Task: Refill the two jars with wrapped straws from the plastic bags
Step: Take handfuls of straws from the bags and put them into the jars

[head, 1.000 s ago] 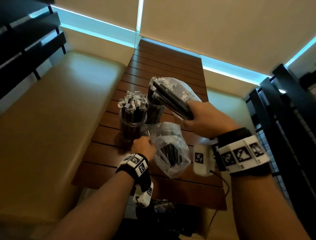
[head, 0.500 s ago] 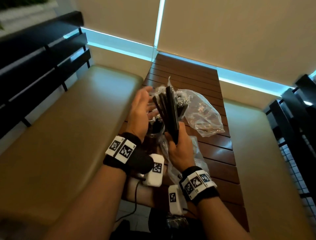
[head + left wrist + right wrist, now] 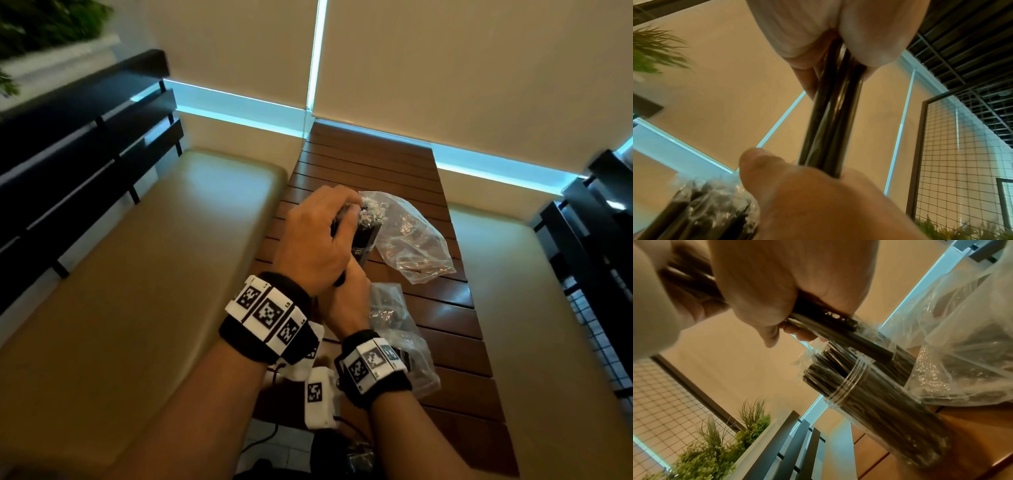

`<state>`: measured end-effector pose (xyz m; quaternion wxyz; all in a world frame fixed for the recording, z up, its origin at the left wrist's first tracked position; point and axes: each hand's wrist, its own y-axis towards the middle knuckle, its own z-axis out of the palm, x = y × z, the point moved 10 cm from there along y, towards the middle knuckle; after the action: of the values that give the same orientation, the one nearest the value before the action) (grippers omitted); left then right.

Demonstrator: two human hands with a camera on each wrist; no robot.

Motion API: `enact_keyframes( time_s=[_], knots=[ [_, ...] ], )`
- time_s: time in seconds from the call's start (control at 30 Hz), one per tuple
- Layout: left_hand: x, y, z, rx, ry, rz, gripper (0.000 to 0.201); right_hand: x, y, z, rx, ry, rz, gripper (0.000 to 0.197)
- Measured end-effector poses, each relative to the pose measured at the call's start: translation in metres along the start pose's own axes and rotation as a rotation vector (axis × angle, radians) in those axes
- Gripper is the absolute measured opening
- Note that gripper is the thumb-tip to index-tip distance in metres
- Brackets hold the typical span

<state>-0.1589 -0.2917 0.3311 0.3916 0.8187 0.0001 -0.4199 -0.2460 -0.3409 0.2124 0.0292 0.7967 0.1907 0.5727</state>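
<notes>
My right hand (image 3: 349,301) grips a bundle of black wrapped straws (image 3: 828,121) from below, held nearly upright. My left hand (image 3: 318,240) curls over the bundle's top end. In the right wrist view the bundle's other end (image 3: 869,348) sits at the mouth of a clear jar (image 3: 890,410) packed with black wrapped straws, touching their crinkled wrapper tips. That jar (image 3: 368,233) stands on the table just past my hands. One clear plastic bag (image 3: 414,246) lies to the jar's right. Another bag (image 3: 397,329) lies by my right wrist. The second jar is hidden.
The slatted wooden table (image 3: 394,178) runs away from me toward a wall with blinds. Padded benches flank it, left (image 3: 137,274) and right (image 3: 513,291). A black slatted backrest (image 3: 85,137) stands at the left, and a dark mesh partition (image 3: 603,274) at the right.
My left hand, open beside the bundle half a second ago, now curls over its top. The bundle has come down to the jar mouth. The head view has shifted.
</notes>
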Motion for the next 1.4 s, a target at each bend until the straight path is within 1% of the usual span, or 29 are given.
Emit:
enact_keyframes(
  time_s=[0.07,0.13,0.2,0.27,0.3,0.37,0.4,0.47,0.53,0.57,0.6,0.63,0.7,0.73,0.77,0.83,0.87,0.9,0.97,1.0,1.03,1.07,1.1,1.23,1.33,1.4],
  knots=[
    [-0.009,-0.002,0.004,0.060,0.040,0.053,0.013,0.004,0.002,-0.002,-0.021,-0.060,0.017,0.017],
    [-0.015,-0.001,0.003,0.121,0.067,0.053,0.023,0.000,0.002,-0.001,-0.022,-0.084,0.046,0.022],
    [-0.023,0.006,-0.009,0.098,0.090,0.062,0.037,0.000,0.001,-0.001,-0.031,-0.091,0.061,0.032],
    [-0.032,0.013,-0.018,0.056,0.136,0.095,0.040,0.002,0.002,0.000,-0.043,-0.070,0.066,0.041],
    [-0.033,0.015,-0.016,0.075,0.180,0.109,0.039,0.003,0.002,0.001,-0.043,-0.056,0.068,0.042],
    [-0.023,0.013,-0.001,0.157,0.270,0.082,0.037,0.007,0.004,0.006,-0.001,-0.076,0.080,0.029],
    [-0.016,0.010,0.004,0.175,0.296,0.057,0.035,0.008,0.004,0.009,0.016,-0.101,0.080,0.024],
    [-0.006,0.005,0.011,0.190,0.339,0.047,0.034,0.004,0.001,0.013,0.031,-0.148,0.071,0.021],
    [-0.003,0.003,0.018,0.256,0.414,0.063,0.034,-0.005,-0.003,0.019,0.063,-0.191,0.097,0.020],
    [-0.003,0.002,0.018,0.268,0.428,0.071,0.032,-0.009,-0.005,0.022,0.063,-0.195,0.103,0.017],
    [-0.002,0.001,0.014,0.251,0.408,0.064,0.029,-0.012,-0.007,0.024,0.054,-0.155,0.114,0.010],
    [-0.001,0.001,0.007,0.211,0.353,0.030,0.027,-0.010,-0.006,0.024,0.042,-0.120,0.116,0.010],
    [0.010,-0.001,-0.008,0.104,0.174,-0.114,0.029,-0.003,0.000,0.021,0.004,-0.024,0.136,0.023],
    [0.015,-0.001,-0.012,0.062,0.090,-0.183,0.032,0.002,0.004,0.019,-0.002,0.043,0.143,0.027],
    [0.017,0.000,-0.013,0.035,0.022,-0.217,0.035,0.009,0.007,0.019,0.011,0.079,0.140,0.025],
    [0.012,0.007,-0.013,0.010,-0.056,-0.197,0.038,0.020,0.010,0.027,0.069,0.056,0.083,0.016],
    [0.010,0.012,-0.012,0.007,-0.075,-0.182,0.038,0.023,0.012,0.028,0.070,0.050,0.051,0.016],
    [0.011,0.017,-0.013,0.000,-0.089,-0.175,0.038,0.032,0.013,0.026,0.036,0.057,-0.003,0.017],
    [0.017,0.025,-0.016,-0.039,-0.117,-0.184,0.040,0.038,0.015,0.023,-0.033,-0.016,-0.143,0.026],
    [0.022,0.027,-0.018,-0.064,-0.140,-0.199,0.042,0.036,0.017,0.025,-0.025,-0.070,-0.187,0.030],
    [0.027,0.030,-0.021,-0.091,-0.162,-0.217,0.043,0.030,0.020,0.028,0.005,-0.132,-0.187,0.031],
    [0.031,0.032,-0.025,-0.120,-0.180,-0.233,0.043,0.022,0.023,0.027,0.020,-0.213,-0.155,0.034],
    [0.036,0.035,-0.029,-0.151,-0.199,-0.245,0.043,0.015,0.023,0.023,0.011,-0.292,-0.124,0.042],
    [0.051,0.043,-0.039,-0.236,-0.271,-0.272,0.043,-0.030,0.016,0.003,-0.070,-0.367,0.079,0.083],
    [0.057,0.045,-0.041,-0.272,-0.268,-0.273,0.044,-0.059,0.014,0.008,-0.010,-0.340,0.208,0.103],
    [0.062,0.044,-0.043,-0.299,-0.249,-0.282,0.046,-0.074,0.015,0.018,0.078,-0.323,0.266,0.106]
  ],
)
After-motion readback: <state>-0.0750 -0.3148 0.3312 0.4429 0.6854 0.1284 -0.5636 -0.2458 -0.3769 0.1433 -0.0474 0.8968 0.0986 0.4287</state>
